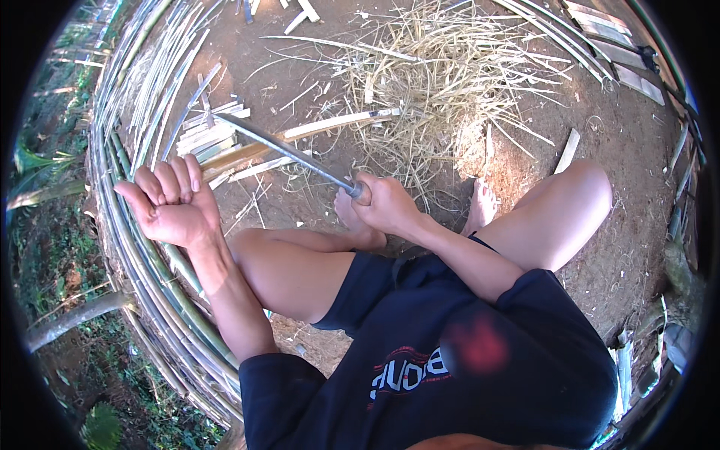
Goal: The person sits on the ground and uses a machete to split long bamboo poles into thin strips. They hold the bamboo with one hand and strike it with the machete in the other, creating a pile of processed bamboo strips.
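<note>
My right hand (386, 204) grips the short wooden handle of a long knife (296, 155). Its narrow grey blade points up and to the left. Under the blade, crossing it, runs a split bamboo strip (330, 124), pale toward its far end and browner near my left. Palm up, my left hand (174, 202) has its fingers curled at the strip's near end, with the thumb sticking out to the left. The fingers look closed on that end, though they hide the grip itself. My bare feet (480, 206) are on the dirt beyond my bent knees.
A tangled heap of thin shavings (435, 90) covers the ground ahead. Short split pieces (202, 139) are stacked beyond my left hand. Long bamboo poles (161, 292) curve along the left side, with green plants (97, 375) outside them. Flat boards (622, 56) lie at the far right.
</note>
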A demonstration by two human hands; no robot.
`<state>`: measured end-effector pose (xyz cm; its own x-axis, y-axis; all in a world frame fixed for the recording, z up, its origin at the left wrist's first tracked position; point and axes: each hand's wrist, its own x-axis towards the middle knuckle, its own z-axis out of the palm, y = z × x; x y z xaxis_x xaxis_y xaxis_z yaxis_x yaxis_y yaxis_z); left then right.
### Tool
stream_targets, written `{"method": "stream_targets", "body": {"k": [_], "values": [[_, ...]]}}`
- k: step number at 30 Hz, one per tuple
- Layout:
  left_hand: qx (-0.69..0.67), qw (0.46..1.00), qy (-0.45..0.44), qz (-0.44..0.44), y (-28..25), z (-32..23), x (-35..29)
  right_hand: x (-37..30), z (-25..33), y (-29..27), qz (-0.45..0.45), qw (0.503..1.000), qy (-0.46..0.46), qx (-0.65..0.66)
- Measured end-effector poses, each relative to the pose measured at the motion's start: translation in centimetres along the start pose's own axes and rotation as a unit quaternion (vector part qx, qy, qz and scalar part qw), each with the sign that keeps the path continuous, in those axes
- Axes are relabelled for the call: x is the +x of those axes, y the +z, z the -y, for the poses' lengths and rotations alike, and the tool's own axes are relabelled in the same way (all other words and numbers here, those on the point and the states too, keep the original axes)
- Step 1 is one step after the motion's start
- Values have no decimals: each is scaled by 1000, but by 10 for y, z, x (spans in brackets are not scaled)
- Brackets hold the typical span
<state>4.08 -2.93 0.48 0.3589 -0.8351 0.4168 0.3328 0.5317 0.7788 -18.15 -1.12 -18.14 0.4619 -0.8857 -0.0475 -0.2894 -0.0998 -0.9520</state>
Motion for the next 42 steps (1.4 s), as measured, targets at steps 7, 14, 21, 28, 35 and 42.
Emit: {"method": "stream_targets", "body": {"k": [7, 14, 21, 28, 35, 42], "values": [[16, 999, 27, -12, 30, 3, -26, -11, 16, -22, 43, 999, 7, -13], [6, 999, 29, 46, 34, 3, -42, -28, 38, -44, 36, 999, -15, -21], [13, 997, 47, 57, 41, 11, -45, -30, 25, -56, 36, 998, 52, -24], [20, 993, 57, 103, 50, 9, -51, -19, -40, -70, 57, 966, 227, -112], [41, 991, 54, 118, 44, 8, -43, -15, -31, -59, 35, 993, 86, -72], [40, 992, 65, 106, 19, 12, -19, 45, -120, -64, 67, 957, 231, -162]]}}
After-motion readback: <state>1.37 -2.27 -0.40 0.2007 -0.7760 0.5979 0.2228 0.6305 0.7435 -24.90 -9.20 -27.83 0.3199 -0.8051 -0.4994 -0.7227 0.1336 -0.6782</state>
